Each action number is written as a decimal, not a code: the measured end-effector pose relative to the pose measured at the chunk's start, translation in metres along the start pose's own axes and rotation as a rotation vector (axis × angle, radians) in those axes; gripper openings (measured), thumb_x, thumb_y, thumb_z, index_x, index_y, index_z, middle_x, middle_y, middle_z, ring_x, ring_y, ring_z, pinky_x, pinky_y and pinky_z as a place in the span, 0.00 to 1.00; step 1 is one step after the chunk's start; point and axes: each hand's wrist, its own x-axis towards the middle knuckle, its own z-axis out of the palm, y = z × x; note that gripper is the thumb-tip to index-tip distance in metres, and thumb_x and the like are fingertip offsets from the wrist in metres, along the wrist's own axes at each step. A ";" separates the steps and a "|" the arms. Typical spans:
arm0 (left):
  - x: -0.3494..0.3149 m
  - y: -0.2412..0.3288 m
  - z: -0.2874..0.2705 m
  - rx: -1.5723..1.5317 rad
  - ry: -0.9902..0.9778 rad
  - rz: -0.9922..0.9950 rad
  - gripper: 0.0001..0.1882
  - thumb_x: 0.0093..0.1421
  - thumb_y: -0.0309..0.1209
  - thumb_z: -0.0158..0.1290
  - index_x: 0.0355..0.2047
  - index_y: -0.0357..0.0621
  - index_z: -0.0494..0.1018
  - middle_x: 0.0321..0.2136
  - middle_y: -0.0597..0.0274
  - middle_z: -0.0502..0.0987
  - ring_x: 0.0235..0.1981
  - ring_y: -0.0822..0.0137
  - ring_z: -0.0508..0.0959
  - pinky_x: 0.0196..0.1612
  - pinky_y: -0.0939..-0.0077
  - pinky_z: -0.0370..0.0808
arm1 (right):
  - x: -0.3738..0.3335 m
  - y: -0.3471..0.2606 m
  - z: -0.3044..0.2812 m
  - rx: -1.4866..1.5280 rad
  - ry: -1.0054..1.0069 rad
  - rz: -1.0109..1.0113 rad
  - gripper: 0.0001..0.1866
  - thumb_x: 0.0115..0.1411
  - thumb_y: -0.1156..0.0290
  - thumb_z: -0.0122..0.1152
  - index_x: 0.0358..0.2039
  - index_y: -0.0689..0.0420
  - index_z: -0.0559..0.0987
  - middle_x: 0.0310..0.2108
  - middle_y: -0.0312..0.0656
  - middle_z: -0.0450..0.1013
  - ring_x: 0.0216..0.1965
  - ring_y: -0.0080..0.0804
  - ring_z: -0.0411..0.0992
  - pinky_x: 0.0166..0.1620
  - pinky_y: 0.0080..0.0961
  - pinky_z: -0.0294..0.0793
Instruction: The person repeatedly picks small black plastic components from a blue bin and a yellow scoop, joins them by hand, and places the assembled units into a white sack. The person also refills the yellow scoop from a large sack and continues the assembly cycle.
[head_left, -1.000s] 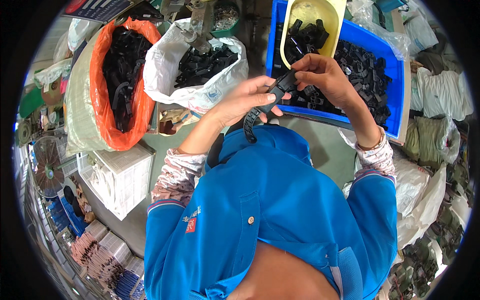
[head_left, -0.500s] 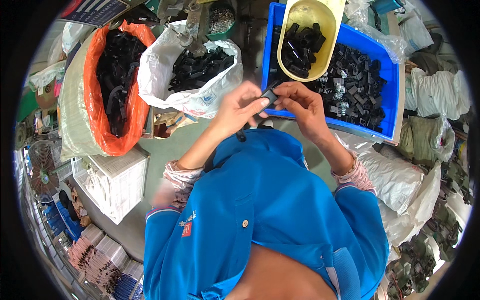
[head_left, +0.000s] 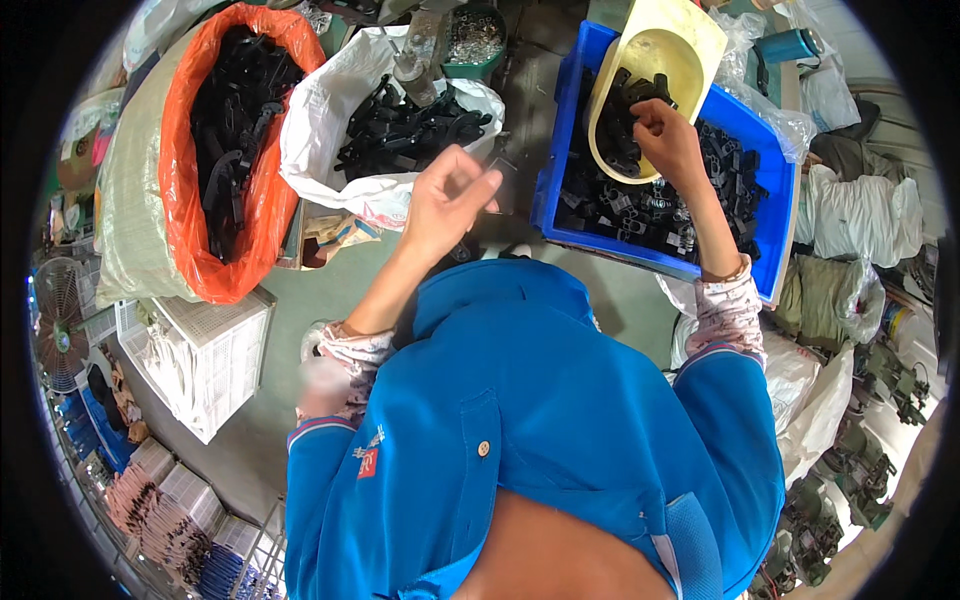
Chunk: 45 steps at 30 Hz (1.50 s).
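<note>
My right hand [head_left: 667, 140] reaches into the yellow oval tub [head_left: 682, 55] at the upper right. Its fingers are curled together on a black plastic part [head_left: 650, 90] among several others; the fingertips are partly hidden. My left hand [head_left: 445, 200] is raised just below the white bag [head_left: 318, 130] of black parts, thumb apart from the half-bent fingers. A thin wire-like piece [head_left: 503, 163] shows by its fingertips; whether they touch it I cannot tell.
Under the tub sits a blue bin [head_left: 548, 190] of small black parts. An orange-lined sack [head_left: 185, 190] of black parts stands at the left, above a white plastic crate [head_left: 235, 345]. A green bowl [head_left: 478, 70] holds small metal pieces. White bags [head_left: 865, 210] are piled at the right.
The black part that both hands held together in front of me is out of them. My right hand has moved up and right into the yellow tub; the left has drawn slightly left.
</note>
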 end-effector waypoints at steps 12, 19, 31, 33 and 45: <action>0.028 0.003 -0.032 0.010 -0.056 0.153 0.10 0.61 0.25 0.57 0.27 0.40 0.66 0.37 0.57 0.78 0.26 0.78 0.78 0.28 0.82 0.73 | 0.001 -0.020 -0.003 0.244 -0.043 0.271 0.13 0.55 0.74 0.58 0.42 0.62 0.77 0.22 0.39 0.74 0.24 0.29 0.74 0.30 0.26 0.73; 0.038 0.010 -0.051 0.164 -0.102 0.283 0.09 0.61 0.23 0.57 0.28 0.39 0.67 0.48 0.53 0.77 0.28 0.84 0.71 0.29 0.85 0.68 | -0.009 -0.101 0.026 1.038 -0.140 0.230 0.08 0.65 0.73 0.52 0.41 0.64 0.73 0.29 0.37 0.72 0.23 0.23 0.73 0.22 0.18 0.72; 0.035 0.034 -0.099 0.412 -0.049 0.446 0.09 0.54 0.21 0.60 0.27 0.37 0.68 0.43 0.48 0.80 0.45 0.60 0.80 0.42 0.73 0.75 | 0.012 -0.161 0.119 0.730 0.071 -0.052 0.14 0.68 0.65 0.53 0.29 0.60 0.74 0.19 0.28 0.64 0.21 0.13 0.56 0.23 0.14 0.55; 0.034 0.038 -0.103 0.446 -0.042 0.447 0.09 0.53 0.21 0.60 0.26 0.37 0.68 0.45 0.46 0.79 0.42 0.60 0.81 0.43 0.72 0.76 | 0.018 -0.163 0.130 0.566 0.175 -0.130 0.14 0.67 0.66 0.56 0.26 0.61 0.74 0.17 0.31 0.65 0.20 0.14 0.56 0.22 0.16 0.56; 0.055 0.054 -0.130 0.638 -0.071 0.655 0.08 0.49 0.21 0.61 0.27 0.35 0.71 0.43 0.47 0.80 0.25 0.56 0.76 0.30 0.67 0.73 | 0.035 -0.186 0.158 0.187 0.442 -0.441 0.08 0.62 0.75 0.57 0.26 0.60 0.70 0.16 0.49 0.68 0.16 0.47 0.69 0.20 0.31 0.66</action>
